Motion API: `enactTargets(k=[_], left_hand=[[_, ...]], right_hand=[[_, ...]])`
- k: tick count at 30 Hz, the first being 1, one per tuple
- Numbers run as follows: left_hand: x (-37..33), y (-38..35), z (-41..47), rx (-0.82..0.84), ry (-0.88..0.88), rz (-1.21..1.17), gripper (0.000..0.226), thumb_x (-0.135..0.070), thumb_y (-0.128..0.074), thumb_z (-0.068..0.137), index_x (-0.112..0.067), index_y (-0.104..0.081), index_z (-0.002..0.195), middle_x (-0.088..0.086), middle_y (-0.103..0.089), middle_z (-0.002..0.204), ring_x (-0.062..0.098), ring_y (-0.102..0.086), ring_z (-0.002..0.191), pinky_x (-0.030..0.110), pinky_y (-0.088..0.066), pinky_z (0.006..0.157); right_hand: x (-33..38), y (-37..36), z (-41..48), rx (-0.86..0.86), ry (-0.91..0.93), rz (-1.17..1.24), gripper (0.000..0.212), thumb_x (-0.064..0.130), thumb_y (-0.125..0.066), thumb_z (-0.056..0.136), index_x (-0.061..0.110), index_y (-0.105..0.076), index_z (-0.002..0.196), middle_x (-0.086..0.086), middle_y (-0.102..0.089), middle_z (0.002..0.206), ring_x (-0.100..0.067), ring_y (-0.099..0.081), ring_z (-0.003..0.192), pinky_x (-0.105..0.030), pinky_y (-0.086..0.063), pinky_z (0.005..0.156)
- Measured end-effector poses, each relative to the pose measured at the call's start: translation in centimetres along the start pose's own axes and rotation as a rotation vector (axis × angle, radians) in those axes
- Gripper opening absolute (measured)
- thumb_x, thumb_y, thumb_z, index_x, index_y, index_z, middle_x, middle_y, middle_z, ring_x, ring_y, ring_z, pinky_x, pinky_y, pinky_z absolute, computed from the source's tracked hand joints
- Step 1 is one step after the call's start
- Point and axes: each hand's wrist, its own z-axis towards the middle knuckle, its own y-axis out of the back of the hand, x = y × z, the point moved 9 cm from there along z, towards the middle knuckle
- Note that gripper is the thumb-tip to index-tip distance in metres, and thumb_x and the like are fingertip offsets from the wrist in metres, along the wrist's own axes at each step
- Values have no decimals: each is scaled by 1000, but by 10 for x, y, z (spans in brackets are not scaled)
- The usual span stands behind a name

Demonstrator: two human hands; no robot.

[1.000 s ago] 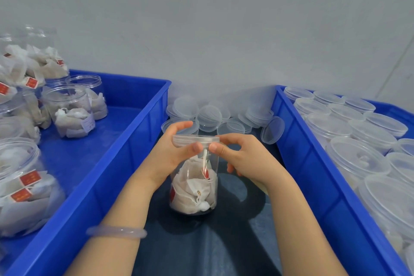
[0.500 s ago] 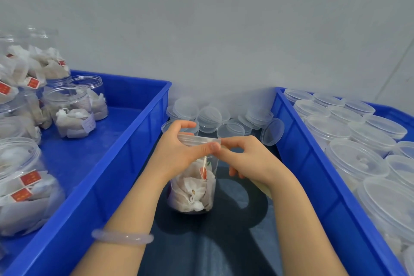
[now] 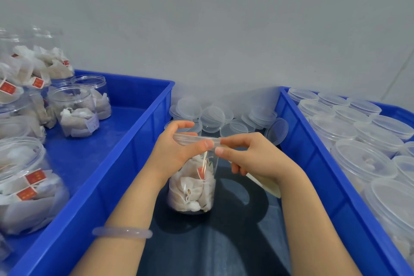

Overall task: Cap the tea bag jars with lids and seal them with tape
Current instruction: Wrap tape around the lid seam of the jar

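Seemingly capped clear jar (image 3: 192, 186), tea bags (image 3: 190, 195) inside.

blue bins (image 3: 125, 159) flanking jar (image 3: 192, 188)

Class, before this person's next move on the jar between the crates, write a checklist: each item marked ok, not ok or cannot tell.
1. Jar upright on the dark surface: ok.
2. Lid on the jar's mouth: ok.
3. Left hand grips the lid's rim: ok.
4. Right hand pinches the lid's edge: ok.
5. Seal joining lid and jar: cannot tell.
6. Beige strip under the right hand is tape: cannot tell.
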Motion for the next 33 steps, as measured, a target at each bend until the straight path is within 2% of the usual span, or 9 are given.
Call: enactTargets(k=[3,6,10,14,17,21,26,30,33], left_hand=[[2,2,0,45,-2,-40,78,-55,-80,42,-37,-55,114,-5,-66,112,13,-66,99,28,-54,80],[3,-1,0,132,-18,-89,77,-51,-80,45,-37,-55,116,2,-68,114,18,-67,102,32,-53,87],[6,-9,-1,230,-43,-115,75,-45,-82,52,-33,-54,120,1,-69,114,21,-66,107,33,-54,88],[6,-12,-1,247,-63,-167,94,-58,-88,43,-31,-52,125,4,-66,120,22,-64,111,33,-53,90],[1,-13,-3,252,-46,-82,104,-70,-84,35,-34,-49,127,-1,-61,124,15,-62,113,25,-51,89],[-12,-4,-4,135,-24,182,92,-73,-79,41,-44,-46,121,-17,-51,117,-4,-55,102,7,-44,66],[-19,-7,-5,64,-10,272,107,-75,-69,29,-43,-41,127,-27,-46,106,-12,-46,93,11,-35,64],[-18,-6,-4,73,-25,270,102,-72,-70,32,-44,-42,126,-26,-48,108,-10,-49,92,9,-37,60],[-12,-4,-4,62,-5,194,90,-66,-78,40,-45,-44,121,-19,-52,115,-3,-52,101,13,-40,68]], right_hand=[[-1,0,-1,19,3,63,16,33,-75,77,35,-69,91,18,-68,68,-6,-56,56,-17,-46,53],[-5,1,0,-5,-16,88,28,32,-80,71,27,-70,96,12,-71,86,-8,-58,56,-19,-46,52],[-8,-3,2,16,-46,60,45,44,-81,60,32,-67,101,9,-68,102,-8,-61,59,-21,-48,54],[-3,-5,3,55,-19,35,58,62,-74,42,45,-63,97,16,-70,93,-5,-61,60,-19,-51,57],[-5,-5,2,65,-8,9,46,59,-75,54,46,-63,97,16,-71,89,-4,-60,60,-17,-49,57],[-11,2,4,-6,-37,15,32,51,-74,69,41,-65,98,14,-69,94,-4,-60,58,-19,-51,56],[-10,3,7,-51,-61,-116,48,56,-68,72,31,-63,113,8,-63,108,-7,-63,58,-24,-55,60],[-9,-1,4,44,-44,-110,44,44,-72,76,31,-58,116,12,-62,111,-7,-65,66,-23,-54,62],[-13,-6,0,105,-71,41,34,32,-73,80,34,-58,110,12,-62,111,-13,-69,70,-24,-52,57]])
